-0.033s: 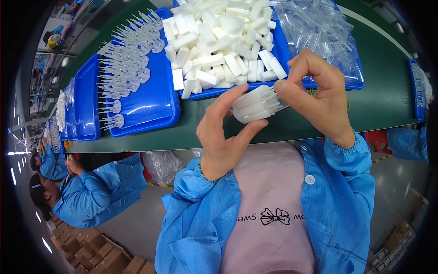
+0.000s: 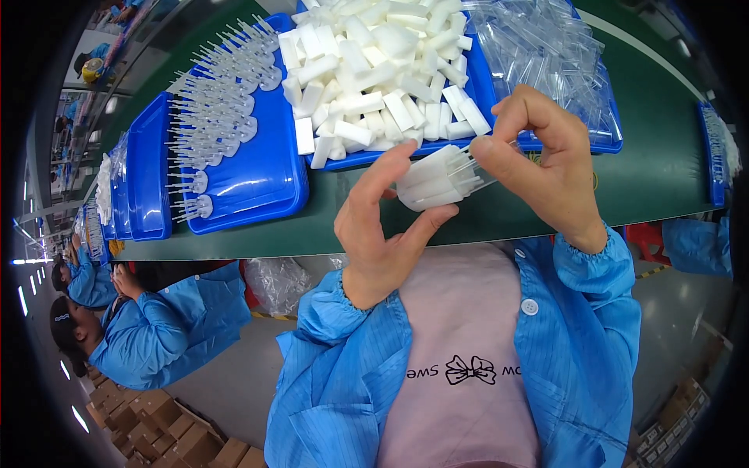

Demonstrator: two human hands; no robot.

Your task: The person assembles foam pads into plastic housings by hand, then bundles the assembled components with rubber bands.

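Observation:
My left hand (image 2: pixel 374 234) grips a white pronged part (image 2: pixel 433 179) by its rounded base, between thumb and fingers. White blocks sit side by side in the part, and its thin prongs point toward my right hand (image 2: pixel 554 168). There, thumb and index finger pinch a clear plastic piece (image 2: pixel 512 147) at the prong tips; its far end is hidden by my fingers. Just beyond my hands lies a heap of white foam-like blocks (image 2: pixel 374 70) in a blue tray (image 2: pixel 485 82). Clear plastic pieces (image 2: pixel 538 54) fill the tray to its right.
At left, a blue tray (image 2: pixel 269 183) holds rows of similar white pronged parts (image 2: pixel 214 109). More blue trays (image 2: pixel 148 187) stand farther left on the green table (image 2: pixel 335 226). Another blue tray (image 2: pixel 714 156) is at far right. A co-worker in a blue smock (image 2: pixel 164 327) sits at left.
My left index finger has drawn back slightly along the white part. Otherwise, both hands stay in nearly the same place.

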